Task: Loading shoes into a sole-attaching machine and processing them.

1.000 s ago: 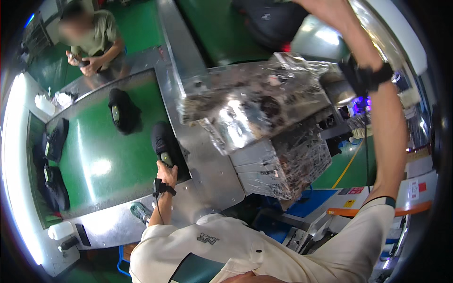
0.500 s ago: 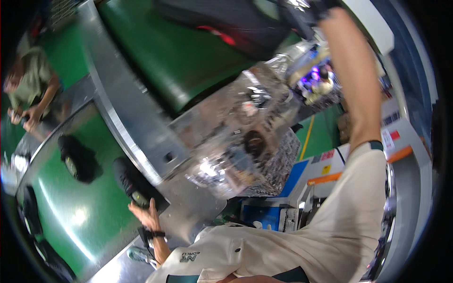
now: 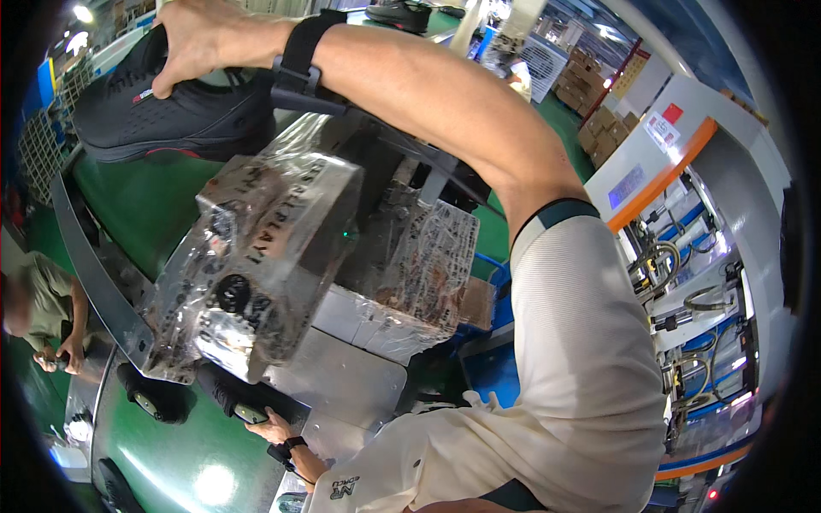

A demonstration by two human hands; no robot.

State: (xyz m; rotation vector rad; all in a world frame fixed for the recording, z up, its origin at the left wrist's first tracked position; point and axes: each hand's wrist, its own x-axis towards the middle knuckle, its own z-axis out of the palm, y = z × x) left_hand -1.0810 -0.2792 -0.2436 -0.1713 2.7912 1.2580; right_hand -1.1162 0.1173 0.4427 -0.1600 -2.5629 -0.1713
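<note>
My right hand [image 3: 195,43] reaches across to the upper left, shut on a black running shoe [image 3: 171,120]. Its thumb and fingers grip the upper near the ankle opening. The shoe hangs sole down above a green conveyor belt, with a thin red accent low on its side. Lower down, my left hand [image 3: 274,427] is closed round the heel of another black shoe [image 3: 224,389], which lies on a second green belt [image 3: 154,453]. A pale insole shows inside that shoe. Next to it on the belt is one more black shoe [image 3: 154,395].
Between the belts stands a metal control box [image 3: 291,231] wrapped in clear plastic, with a black round knob. A curved metal rail [image 3: 98,265] runs beside it. At far left a co-worker [image 3: 47,299] handles a small dark thing. A machine with hoses [image 3: 693,299] stands at right.
My view has turned, so the right arm and its shoe now appear farther left and nearer. My left hand stays at the heel of the shoe on the lower belt.
</note>
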